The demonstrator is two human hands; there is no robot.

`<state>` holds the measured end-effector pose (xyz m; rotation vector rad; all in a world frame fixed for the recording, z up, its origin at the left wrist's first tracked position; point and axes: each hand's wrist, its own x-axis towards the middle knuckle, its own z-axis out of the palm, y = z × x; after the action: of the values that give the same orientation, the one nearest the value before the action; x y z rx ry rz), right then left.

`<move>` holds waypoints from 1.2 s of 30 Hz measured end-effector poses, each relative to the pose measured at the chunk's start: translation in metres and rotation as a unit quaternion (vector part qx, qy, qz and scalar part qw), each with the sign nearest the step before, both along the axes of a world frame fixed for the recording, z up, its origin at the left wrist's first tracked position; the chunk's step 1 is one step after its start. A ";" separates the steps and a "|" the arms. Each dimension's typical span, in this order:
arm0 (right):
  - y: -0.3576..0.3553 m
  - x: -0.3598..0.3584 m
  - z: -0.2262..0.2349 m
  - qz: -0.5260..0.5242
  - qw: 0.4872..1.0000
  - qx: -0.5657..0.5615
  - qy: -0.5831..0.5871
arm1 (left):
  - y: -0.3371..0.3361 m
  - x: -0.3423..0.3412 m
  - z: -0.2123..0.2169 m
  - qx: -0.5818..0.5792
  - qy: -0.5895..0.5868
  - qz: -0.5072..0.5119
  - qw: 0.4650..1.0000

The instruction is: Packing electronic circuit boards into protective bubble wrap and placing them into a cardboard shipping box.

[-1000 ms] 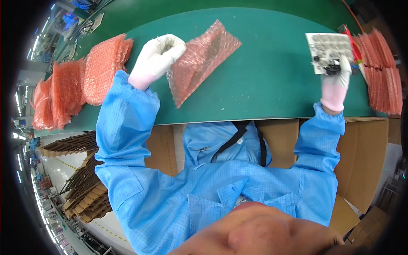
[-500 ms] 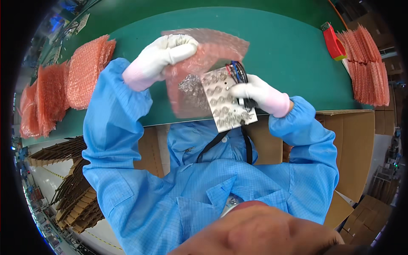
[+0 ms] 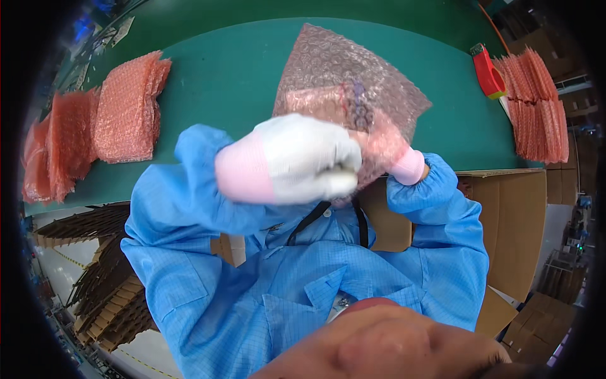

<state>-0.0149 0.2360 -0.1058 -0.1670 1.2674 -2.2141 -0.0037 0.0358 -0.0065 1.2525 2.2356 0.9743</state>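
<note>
My left hand [image 3: 297,161], in a white glove with a pink cuff, is fisted on the lower edge of a pink bubble-wrap bag [image 3: 350,82] held up close to my chest. My right hand [image 3: 385,151] is inside the bag, seen blurred through the plastic, gripping a circuit board [image 3: 322,101] that shows as a pale shape within. Both sleeves are blue. The bag stands upright over the green table [image 3: 227,76].
Stacks of pink bubble-wrap bags [image 3: 126,107] lie at the table's left, with more stacks [image 3: 536,107] at the right. A red tape dispenser [image 3: 487,71] sits at the right back. Open cardboard boxes [image 3: 511,234] stand below the table edge, and flat cardboard dividers [image 3: 107,297] at lower left.
The circuit board, held outside the bag half a second ago, is now inside it with my right hand. The bag has been lifted off the table and raised toward me.
</note>
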 end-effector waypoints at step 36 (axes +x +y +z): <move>0.038 0.044 -0.002 -0.102 0.977 0.095 0.163 | 0.027 -0.034 -0.043 0.283 -0.107 -0.054 0.952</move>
<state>0.0292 0.2736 -0.1079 -0.3526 1.7348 -2.2845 -0.0380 0.0631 -0.0500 1.3894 1.7558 1.6924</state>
